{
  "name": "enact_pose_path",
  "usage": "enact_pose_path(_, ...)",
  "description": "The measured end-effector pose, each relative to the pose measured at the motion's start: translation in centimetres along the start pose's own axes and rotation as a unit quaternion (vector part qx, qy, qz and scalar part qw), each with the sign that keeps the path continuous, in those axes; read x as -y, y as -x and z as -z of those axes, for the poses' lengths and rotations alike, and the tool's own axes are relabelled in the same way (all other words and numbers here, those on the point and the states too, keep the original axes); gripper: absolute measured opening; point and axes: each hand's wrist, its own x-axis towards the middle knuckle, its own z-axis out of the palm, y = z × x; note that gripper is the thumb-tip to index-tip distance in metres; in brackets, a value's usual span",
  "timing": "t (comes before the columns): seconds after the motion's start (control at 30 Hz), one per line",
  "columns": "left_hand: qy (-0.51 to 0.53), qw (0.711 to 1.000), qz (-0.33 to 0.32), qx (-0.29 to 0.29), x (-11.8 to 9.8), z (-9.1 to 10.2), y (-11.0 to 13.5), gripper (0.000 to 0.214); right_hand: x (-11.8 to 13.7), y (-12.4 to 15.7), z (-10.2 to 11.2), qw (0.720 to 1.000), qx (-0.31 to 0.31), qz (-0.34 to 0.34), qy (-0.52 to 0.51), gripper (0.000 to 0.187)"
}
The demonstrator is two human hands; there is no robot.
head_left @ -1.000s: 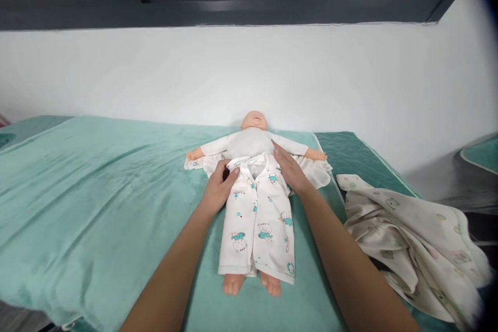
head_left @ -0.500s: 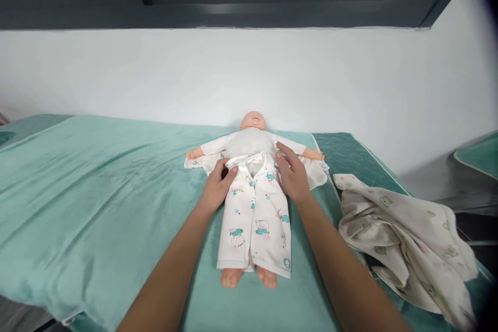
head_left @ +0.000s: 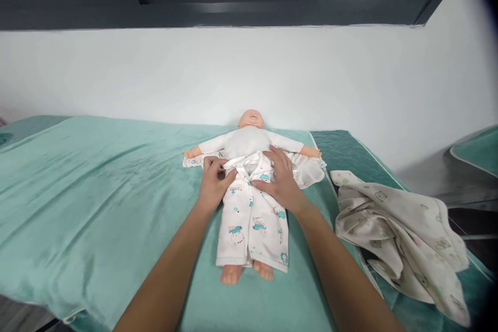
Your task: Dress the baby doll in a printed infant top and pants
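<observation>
A baby doll [head_left: 249, 142] lies on its back with both arms stretched sideways and its head toward the wall. Over its lower body and legs lies a white baby shirt [head_left: 254, 223] printed with teal animals, collar toward the chest and bare feet showing below the hem. At the garment's left shoulder, my left hand [head_left: 213, 181] pinches the cloth between thumb and fingers. My right hand [head_left: 282, 179] rests on its upper right part, thumb stretched toward the middle and fingers spread. More white cloth spreads under the doll's arms.
A green cover [head_left: 97, 197] spans the bed, with a darker quilted pad [head_left: 334, 145] at the right. A crumpled cream cloth [head_left: 404, 228] lies on the right side. Behind the doll stand a white wall [head_left: 194, 72] and a dark window frame [head_left: 272, 8].
My right hand has moved left onto the shirt, its thumb now laid across the front near the collar. My left hand stays at the left shoulder. The view has shifted slightly.
</observation>
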Motion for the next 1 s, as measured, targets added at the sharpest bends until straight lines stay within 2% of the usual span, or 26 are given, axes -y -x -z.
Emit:
enact_pose_path(0.1,-0.036,0.999,-0.041,0.002,-0.3,0.3,0.3,0.011,0.0,-0.2,0.0,1.000,-0.005,-0.003,0.006,0.070)
enact_pose_path(0.23,-0.054,0.995,-0.084,0.014,-0.7,0.7,0.9,0.016,0.2,-0.2,0.0,0.999,-0.028,0.014,0.017,0.050)
enact_pose_path(0.37,-0.080,0.993,-0.079,0.033,-0.8,0.8,1.1,0.020,0.8,0.1,0.1,0.998,-0.058,0.020,0.028,0.032)
enact_pose_path(0.5,-0.116,0.990,-0.076,0.038,-0.4,0.7,0.7,0.024,1.2,0.4,0.6,0.996,-0.076,0.005,0.052,0.030)
enact_pose_path(0.6,-0.137,0.987,-0.061,0.053,-0.2,0.7,0.5,0.028,1.1,0.4,1.1,0.998,-0.051,0.005,0.027,0.034)
enact_pose_path(0.73,-0.136,0.988,-0.052,0.055,-0.1,0.8,0.6,0.033,0.8,0.2,2.0,0.999,-0.004,-0.029,-0.039,0.044)
enact_pose_path(0.87,-0.103,0.992,-0.042,0.060,-0.1,0.8,0.8,0.032,0.1,0.6,2.8,0.997,0.042,-0.056,-0.042,0.041)
enact_pose_path(1.0,-0.087,0.993,-0.030,0.070,0.0,0.8,0.8,0.030,-1.0,1.6,3.4,0.985,0.110,-0.126,-0.048,0.035)
